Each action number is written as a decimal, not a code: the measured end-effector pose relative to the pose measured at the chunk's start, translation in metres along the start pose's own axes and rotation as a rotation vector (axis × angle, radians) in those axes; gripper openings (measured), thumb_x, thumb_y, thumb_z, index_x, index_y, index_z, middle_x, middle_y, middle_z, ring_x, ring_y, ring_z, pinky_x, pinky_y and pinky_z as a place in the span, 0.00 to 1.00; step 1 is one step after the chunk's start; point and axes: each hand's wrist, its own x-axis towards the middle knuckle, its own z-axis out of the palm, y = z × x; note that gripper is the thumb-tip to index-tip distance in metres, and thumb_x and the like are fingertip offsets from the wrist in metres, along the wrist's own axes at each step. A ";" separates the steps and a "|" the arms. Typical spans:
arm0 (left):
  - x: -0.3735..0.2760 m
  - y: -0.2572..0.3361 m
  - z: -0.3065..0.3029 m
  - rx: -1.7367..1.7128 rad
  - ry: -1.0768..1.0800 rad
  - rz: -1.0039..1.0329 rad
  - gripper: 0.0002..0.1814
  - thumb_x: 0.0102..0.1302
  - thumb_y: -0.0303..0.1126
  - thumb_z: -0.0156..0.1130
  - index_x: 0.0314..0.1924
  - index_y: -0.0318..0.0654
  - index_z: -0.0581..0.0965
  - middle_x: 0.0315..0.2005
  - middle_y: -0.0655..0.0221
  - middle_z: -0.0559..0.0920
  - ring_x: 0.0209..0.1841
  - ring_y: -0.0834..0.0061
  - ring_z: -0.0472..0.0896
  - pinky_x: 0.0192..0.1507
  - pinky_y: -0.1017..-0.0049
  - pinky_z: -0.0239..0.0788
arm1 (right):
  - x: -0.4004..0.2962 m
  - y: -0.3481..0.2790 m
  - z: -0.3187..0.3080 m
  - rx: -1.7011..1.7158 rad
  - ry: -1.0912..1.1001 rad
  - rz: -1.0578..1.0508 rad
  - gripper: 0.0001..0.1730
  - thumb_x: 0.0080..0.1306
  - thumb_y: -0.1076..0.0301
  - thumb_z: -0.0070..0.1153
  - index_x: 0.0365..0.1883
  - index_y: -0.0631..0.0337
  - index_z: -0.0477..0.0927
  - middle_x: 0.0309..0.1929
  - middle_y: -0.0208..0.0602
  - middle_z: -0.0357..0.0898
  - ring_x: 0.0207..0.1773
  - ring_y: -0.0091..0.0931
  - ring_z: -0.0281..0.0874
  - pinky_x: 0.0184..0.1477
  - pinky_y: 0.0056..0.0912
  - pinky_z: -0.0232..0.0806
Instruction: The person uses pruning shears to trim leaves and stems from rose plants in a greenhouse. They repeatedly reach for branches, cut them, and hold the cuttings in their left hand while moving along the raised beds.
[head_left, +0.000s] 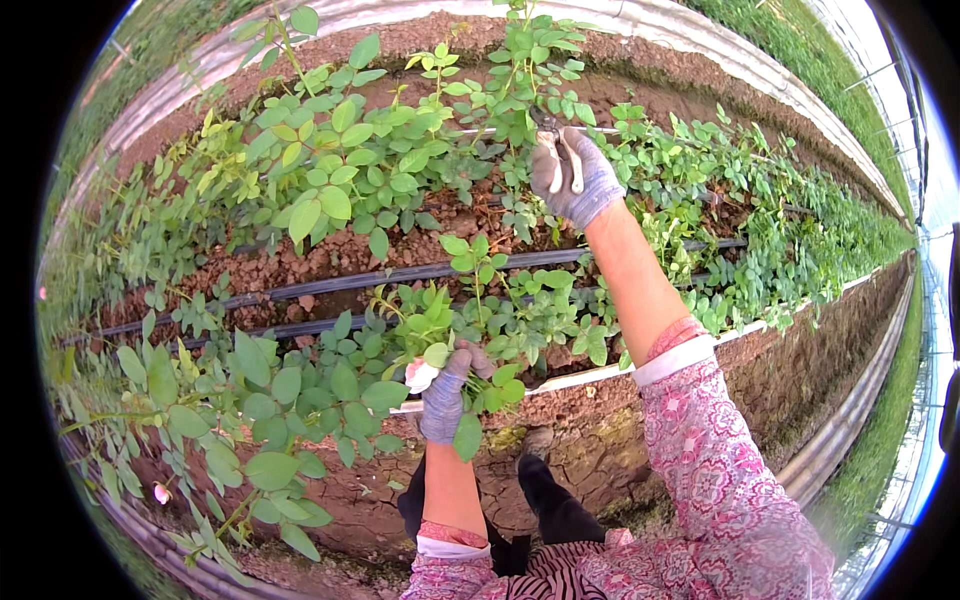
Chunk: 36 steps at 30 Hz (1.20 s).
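Observation:
My right hand, in a grey knit glove, grips white-handled pruning shears at the upper middle. Their dark blades reach into the leaves of a tall rose bush on the far side of the bed; whether they touch a stem cannot be told. My left hand, gloved too, is closed around leafy rose stems at the near edge of the bed. A pale pink rose bloom shows beside its fingers, and green leaves stick out to its right.
Black drip hoses run along the soil bed between rows of rose bushes. A white edging strip borders the near side. Long leafy shoots lean over the path at lower left, with a pink bud. My dark boot stands on cracked soil.

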 end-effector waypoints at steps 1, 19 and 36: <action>-0.001 0.001 -0.002 0.002 0.009 0.004 0.11 0.61 0.31 0.62 0.40 0.34 0.73 0.28 0.69 0.77 0.30 0.74 0.74 0.35 0.71 0.69 | -0.001 0.005 -0.004 0.028 -0.054 0.043 0.18 0.68 0.52 0.44 0.40 0.58 0.70 0.24 0.39 0.74 0.20 0.30 0.70 0.21 0.33 0.65; -0.001 -0.003 0.002 0.030 -0.016 0.012 0.11 0.62 0.31 0.61 0.40 0.35 0.72 0.28 0.69 0.77 0.30 0.74 0.74 0.37 0.70 0.68 | 0.000 0.003 0.026 -0.112 0.013 -0.111 0.24 0.69 0.53 0.38 0.48 0.67 0.65 0.43 0.58 0.71 0.45 0.48 0.73 0.50 0.59 0.68; 0.005 -0.009 -0.004 0.042 0.029 -0.005 0.11 0.60 0.32 0.63 0.39 0.35 0.72 0.27 0.69 0.77 0.29 0.75 0.74 0.36 0.72 0.69 | 0.013 0.015 0.012 0.082 0.027 -0.172 0.22 0.69 0.49 0.38 0.43 0.62 0.68 0.36 0.47 0.72 0.36 0.37 0.72 0.36 0.43 0.68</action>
